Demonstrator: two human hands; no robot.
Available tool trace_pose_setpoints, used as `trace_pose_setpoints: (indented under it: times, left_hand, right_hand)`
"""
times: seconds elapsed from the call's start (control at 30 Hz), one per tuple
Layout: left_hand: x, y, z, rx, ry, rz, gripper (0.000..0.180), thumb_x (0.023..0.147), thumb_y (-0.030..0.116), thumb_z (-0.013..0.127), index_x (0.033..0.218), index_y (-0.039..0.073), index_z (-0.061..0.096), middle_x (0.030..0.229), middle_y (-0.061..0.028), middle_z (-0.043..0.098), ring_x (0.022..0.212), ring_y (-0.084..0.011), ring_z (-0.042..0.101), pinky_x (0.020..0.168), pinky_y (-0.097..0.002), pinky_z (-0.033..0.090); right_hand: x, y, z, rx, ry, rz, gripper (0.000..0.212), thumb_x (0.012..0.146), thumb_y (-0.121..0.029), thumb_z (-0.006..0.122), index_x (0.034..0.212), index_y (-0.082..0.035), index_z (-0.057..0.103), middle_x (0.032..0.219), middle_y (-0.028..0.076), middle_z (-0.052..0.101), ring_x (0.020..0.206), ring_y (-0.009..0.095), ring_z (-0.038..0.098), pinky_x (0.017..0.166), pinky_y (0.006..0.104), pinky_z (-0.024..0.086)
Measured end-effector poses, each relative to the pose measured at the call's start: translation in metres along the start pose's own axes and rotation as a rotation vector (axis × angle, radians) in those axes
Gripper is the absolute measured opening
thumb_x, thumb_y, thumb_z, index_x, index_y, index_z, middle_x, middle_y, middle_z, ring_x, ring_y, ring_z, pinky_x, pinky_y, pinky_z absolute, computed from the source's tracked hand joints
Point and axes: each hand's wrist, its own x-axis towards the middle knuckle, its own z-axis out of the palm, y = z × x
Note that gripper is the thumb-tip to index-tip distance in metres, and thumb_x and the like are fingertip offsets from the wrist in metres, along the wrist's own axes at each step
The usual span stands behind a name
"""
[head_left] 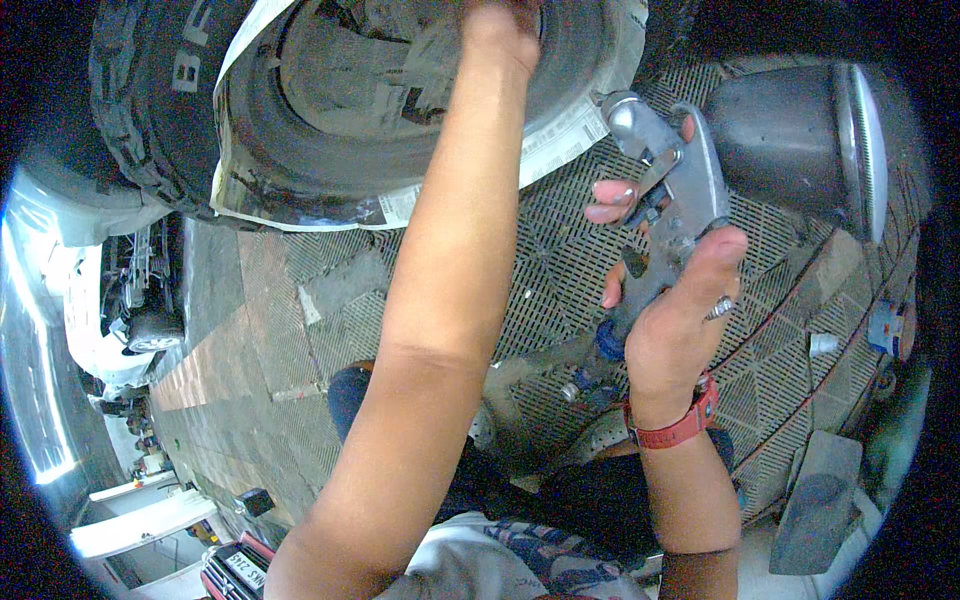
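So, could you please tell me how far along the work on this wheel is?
Done: newspaper already masks the tyre around the rim. In hand: the right hand grips a spray gun, while the left hand reaches to the rim. Left: the rim surface looks dull and patchy.

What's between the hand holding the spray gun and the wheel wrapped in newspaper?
In the head view, only metal floor grating shows between the right hand with the spray gun and the newspaper-covered wheel.

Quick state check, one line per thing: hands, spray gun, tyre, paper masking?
Left hand: raised to the wheel, fingers cut off at the frame's top edge.
Right hand: shut on the spray gun.
Spray gun: held up, grey, nozzle toward the wheel.
Tyre: mounted, black.
Paper: laid over the wheel, creased.
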Motion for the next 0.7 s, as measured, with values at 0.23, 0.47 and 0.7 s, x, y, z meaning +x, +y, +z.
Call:
trace_pose_setpoints:
  times: [0.23, 0.47, 0.7]
  left_hand:
    - [-0.005, -0.077, -0.056, 1.212, -0.071, -0.051, 0.036, 0.105, 0.029, 0.058, 0.128, 0.003, 0.069, 0.112, -0.0177, 0.077, 0.107, -0.0347, 0.074, 0.092, -0.0459, 0.056]
    - [-0.034, -0.105, -0.113, 1.831, -0.12, -0.102, 0.034, 0.099, 0.029, 0.063, 0.104, 0.001, 0.081, 0.108, -0.0245, 0.08, 0.103, -0.0384, 0.077, 0.094, -0.0522, 0.06]
    - [0.012, -0.074, -0.064, 1.531, -0.231, -0.039, 0.029, 0.1, 0.026, 0.06, 0.106, 0.004, 0.077, 0.098, -0.0186, 0.077, 0.087, -0.0324, 0.073, 0.083, -0.0474, 0.058]
  right_hand:
    - [0.003, 0.005, -0.014, 0.1, -0.073, 0.009, 0.079, 0.112, -0.065, 0.041, 0.165, -0.006, 0.044, 0.112, 0.01, 0.075, 0.093, 0.013, 0.069, 0.055, 0.026, 0.051]
    - [0.01, 0.009, -0.013, 0.102, -0.082, 0.011, 0.08, 0.112, -0.065, 0.04, 0.163, -0.005, 0.045, 0.111, 0.01, 0.075, 0.091, 0.012, 0.069, 0.054, 0.0253, 0.051]
    - [0.01, 0.01, -0.01, 0.083, -0.081, 0.003, 0.079, 0.112, -0.065, 0.04, 0.163, -0.005, 0.045, 0.113, 0.01, 0.075, 0.092, 0.013, 0.07, 0.054, 0.0262, 0.052]
